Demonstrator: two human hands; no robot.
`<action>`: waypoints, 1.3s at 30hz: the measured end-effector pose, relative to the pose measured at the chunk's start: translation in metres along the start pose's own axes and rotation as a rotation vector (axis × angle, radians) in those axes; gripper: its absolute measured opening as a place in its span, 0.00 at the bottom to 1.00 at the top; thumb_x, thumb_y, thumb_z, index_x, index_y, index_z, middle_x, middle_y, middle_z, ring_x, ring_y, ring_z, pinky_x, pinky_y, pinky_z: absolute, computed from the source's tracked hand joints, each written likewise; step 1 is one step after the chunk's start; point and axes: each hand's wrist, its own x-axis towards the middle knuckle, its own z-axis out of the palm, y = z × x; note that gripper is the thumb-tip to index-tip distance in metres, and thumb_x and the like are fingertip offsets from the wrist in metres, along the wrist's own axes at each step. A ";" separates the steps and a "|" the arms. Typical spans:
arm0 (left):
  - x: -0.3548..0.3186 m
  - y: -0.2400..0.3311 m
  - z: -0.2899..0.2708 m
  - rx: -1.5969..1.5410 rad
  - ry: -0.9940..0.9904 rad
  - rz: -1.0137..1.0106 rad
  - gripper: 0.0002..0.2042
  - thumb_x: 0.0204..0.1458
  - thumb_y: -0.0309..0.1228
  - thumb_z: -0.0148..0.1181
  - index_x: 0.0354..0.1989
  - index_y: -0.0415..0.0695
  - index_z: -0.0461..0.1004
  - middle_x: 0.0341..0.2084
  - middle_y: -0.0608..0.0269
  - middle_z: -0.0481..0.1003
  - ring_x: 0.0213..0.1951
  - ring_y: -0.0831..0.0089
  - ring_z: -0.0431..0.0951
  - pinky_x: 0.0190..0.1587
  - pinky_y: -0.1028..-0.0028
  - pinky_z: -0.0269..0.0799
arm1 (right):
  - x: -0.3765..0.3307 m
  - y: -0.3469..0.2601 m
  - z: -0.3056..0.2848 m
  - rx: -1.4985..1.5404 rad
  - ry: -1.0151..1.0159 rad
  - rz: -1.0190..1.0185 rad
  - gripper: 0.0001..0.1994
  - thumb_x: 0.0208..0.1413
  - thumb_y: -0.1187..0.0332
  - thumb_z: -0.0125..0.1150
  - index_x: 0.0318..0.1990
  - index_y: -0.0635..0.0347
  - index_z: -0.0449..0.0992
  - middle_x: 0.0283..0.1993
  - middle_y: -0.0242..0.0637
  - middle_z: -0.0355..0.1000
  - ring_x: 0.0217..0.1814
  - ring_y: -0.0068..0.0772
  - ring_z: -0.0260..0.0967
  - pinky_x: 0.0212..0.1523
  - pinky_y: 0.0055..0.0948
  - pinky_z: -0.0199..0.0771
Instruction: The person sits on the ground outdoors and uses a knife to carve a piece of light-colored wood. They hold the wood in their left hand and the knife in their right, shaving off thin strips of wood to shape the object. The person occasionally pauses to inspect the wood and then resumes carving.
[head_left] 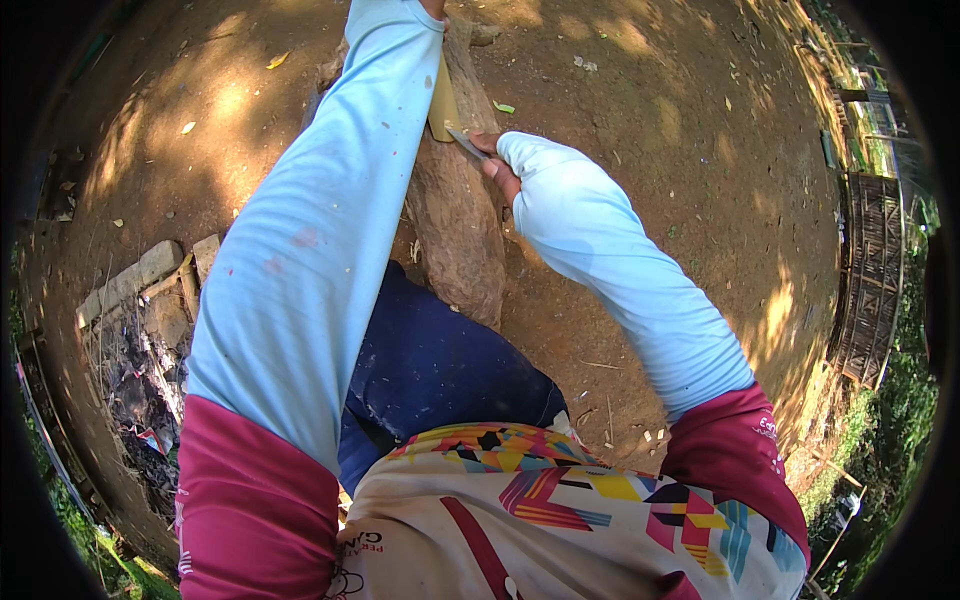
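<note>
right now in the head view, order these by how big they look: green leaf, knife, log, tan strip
1. Log
2. Tan strip
3. Knife
4. Green leaf
Ranked by visible parts only.

We wear light-blue sleeves (310,250) — maroon uppers (258,490) at eight and four o'clock — a brightly patterned shirt (590,530), navy trousers (450,365).

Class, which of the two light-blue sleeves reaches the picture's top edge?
The left sleeve; the right sleeve ends lower, at the right hand, which holds a metal blade.
</note>
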 end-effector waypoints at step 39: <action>0.001 0.003 0.013 0.035 -0.008 -0.060 0.16 0.48 0.32 0.66 0.41 0.42 0.67 0.21 0.66 0.71 0.18 0.78 0.71 0.18 0.77 0.69 | 0.022 0.023 -0.042 -0.329 0.052 -0.507 0.07 0.55 0.75 0.49 0.39 0.61 0.72 0.33 0.48 0.69 0.35 0.47 0.68 0.38 0.35 0.69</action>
